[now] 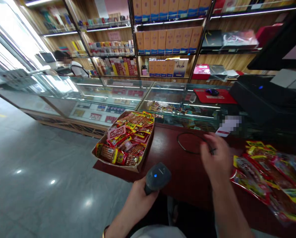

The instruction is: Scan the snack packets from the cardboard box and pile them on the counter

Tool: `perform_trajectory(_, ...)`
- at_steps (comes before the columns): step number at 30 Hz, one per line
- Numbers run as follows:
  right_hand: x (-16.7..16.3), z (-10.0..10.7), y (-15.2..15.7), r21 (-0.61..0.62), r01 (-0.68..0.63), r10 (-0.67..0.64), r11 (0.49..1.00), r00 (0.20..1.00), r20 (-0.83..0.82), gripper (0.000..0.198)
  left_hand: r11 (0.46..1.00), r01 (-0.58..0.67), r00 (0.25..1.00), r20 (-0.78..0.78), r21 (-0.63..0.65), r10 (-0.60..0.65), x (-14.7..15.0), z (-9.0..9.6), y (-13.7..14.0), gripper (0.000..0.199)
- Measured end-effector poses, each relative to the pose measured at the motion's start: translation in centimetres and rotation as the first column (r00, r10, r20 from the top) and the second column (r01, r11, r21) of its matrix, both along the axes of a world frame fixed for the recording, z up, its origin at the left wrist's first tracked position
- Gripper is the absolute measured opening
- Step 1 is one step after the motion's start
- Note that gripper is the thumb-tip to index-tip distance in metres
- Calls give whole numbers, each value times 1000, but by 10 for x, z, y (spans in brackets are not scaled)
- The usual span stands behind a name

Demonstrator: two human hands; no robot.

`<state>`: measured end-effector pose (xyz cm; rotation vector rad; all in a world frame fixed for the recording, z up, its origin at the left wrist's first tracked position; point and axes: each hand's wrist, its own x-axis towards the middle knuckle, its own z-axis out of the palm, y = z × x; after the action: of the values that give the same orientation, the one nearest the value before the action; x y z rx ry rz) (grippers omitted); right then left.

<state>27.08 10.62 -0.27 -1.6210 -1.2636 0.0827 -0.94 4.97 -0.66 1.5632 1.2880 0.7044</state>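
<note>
Lit shelves (169, 24) are lining the far wall beyond glass cases (105, 88); nearer, the dark red surface (181, 177) is carrying a box (137, 168) of snacks (129, 135) left and packets (269, 178) right. The left hand (141, 200) is gripping the scanner (159, 177), near-right of the box. The right hand (217, 155) is curling narrowly at the cord (185, 150); I'm not telling whether it's gripping.

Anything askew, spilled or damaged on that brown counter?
Mildly odd: the packets at right lie in a loose, unboxed heap, and a black cable loops across the counter. The cardboard box sits askew at its left edge. I see no clear damage.
</note>
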Motion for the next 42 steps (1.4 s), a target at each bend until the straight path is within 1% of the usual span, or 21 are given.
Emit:
perform_trajectory(1,-33,9,24,-32,-210,212,977,974,85,29,1000,3,1000,15,2,-3,-3,0,-1,23)
perform_trajectory(2,-66,17,46,-116,-388,403,914,900,165,27,1000,7,1000,30,0,-7,-5,1,-2,23)
perform_trajectory(3,-96,22,64,-235,-508,556,829,795,242,26,1000,8,999,42,-1,-8,-7,2,-4,23)
perform_trajectory(4,-123,24,79,-354,-567,664,744,687,296,24,1000,8,999,52,-3,-8,-9,2,-5,22)
perform_trajectory(5,-148,26,91,-451,-580,732,678,591,340,24,1000,4,998,60,-1,-4,-11,3,-7,22)
perform_trajectory(7,-189,23,105,-549,-581,799,600,469,376,23,1000,-14,998,67,6,14,-16,3,-9,22)
perform_trajectory(8,-204,20,109,-565,-585,812,582,458,363,26,1000,-28,997,66,9,27,-19,3,-11,23)
perform_trajectory(10,-226,11,112,-565,-597,814,569,506,285,38,998,-63,997,54,10,62,-24,2,-13,23)
perform_trajectory(13,-238,-2,116,-564,-587,779,581,602,175,43,994,-112,993,28,12,111,-32,-1,-15,20)
perform_trajectory(17,-228,-8,122,-534,-601,762,595,633,136,39,993,-115,993,41,31,114,-34,-1,-16,15)
perform_trajectory(21,-227,-8,122,-518,-597,740,612,663,110,49,993,-97,994,60,61,93,-24,3,-16,13)
perform_trajectory(25,-230,-5,120,-493,-620,729,611,683,44,31,989,-60,994,102,137,46,-16,7,-18,13)
perform_trajectory(27,-215,3,116,-465,-642,728,610,686,7,23,985,-74,993,101,159,58,-17,8,-20,13)
perform_trajectory(29,-181,12,105,-389,-659,707,644,706,-27,22,983,-98,993,76,154,87,-20,6,-20,10)
perform_trajectory(30,-158,16,95,-322,-665,690,674,722,-48,23,984,-106,993,61,146,97,-21,5,-21,10)
perform_trajectory(32,-108,17,69,-97,-657,647,748,753,-118,21,986,-111,994,37,122,107,-22,2,-20,11)
perform_trajectory(33,-83,13,52,-33,-636,625,771,766,-153,19,988,-107,994,30,111,104,-21,0,-20,12)
perform_trajectory(34,-62,5,33,-17,-601,589,799,788,-177,17,990,-101,995,28,102,98,-20,-2,-19,13)
perform_trajectory(37,-17,-34,-21,-120,-512,485,850,852,-198,19,995,-69,997,25,71,68,-11,-5,-14,18)
perform_trajectory(40,1,-76,-59,-255,-464,433,848,885,-170,27,998,-29,999,29,51,28,0,-8,-10,16)
perform_trajectory(42,7,-92,-73,-301,-447,432,842,894,-120,37,999,-9,1000,27,46,8,5,-9,-7,16)
